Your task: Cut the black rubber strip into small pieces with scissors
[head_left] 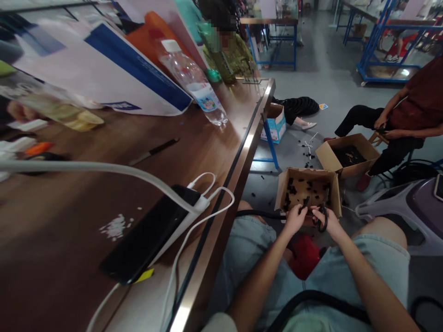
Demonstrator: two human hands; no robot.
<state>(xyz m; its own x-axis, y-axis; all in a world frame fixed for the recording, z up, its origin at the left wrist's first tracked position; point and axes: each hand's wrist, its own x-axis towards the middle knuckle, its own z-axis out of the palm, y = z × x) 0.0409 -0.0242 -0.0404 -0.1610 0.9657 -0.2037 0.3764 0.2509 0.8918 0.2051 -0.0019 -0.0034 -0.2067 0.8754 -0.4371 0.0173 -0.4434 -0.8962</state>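
Floor-level cardboard box (334,191) holds black bits; left hand (295,219) pinches one, right hand (327,222) grips scissors (322,219).

A workshop floor: blue steel-framed workbenches (272,27) stand at the far end, cardboard boxes (308,189) of small black parts sit on grey concrete, and a seated co-worker (408,110) is at right.

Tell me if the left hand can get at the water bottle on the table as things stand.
Probably not. The left hand sits low by the box, pinching a small black part; the bottle lies far up the table.
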